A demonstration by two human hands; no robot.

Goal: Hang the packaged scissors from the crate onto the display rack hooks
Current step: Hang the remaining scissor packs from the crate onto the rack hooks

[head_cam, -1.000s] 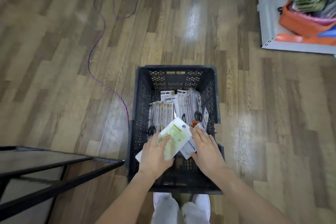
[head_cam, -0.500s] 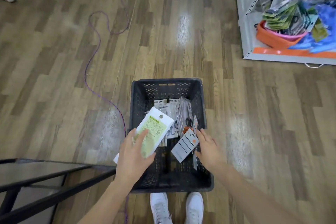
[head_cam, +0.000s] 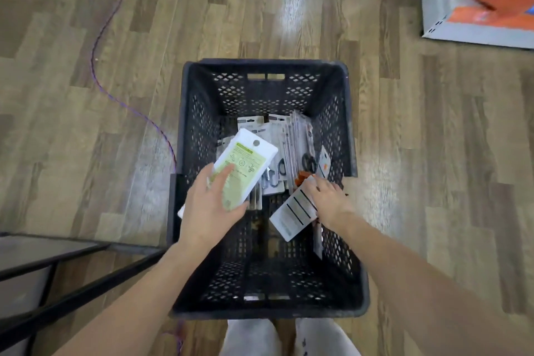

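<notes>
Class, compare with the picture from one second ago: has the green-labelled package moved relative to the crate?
Yes. The green-labelled package, gripped by the left hand, has shifted from the middle of the crate toward its left wall.

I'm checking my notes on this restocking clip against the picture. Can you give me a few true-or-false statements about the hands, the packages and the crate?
1. The left hand holds a package with a green label. True.
2. The right hand is empty. False: it holds a white package with black stripes.
3. The black crate sits on a table. False: it stands on the wooden floor.
4. More packaged scissors lie at the crate's far end. True.
5. A purple cable lies on the floor left of the crate. True.
</notes>
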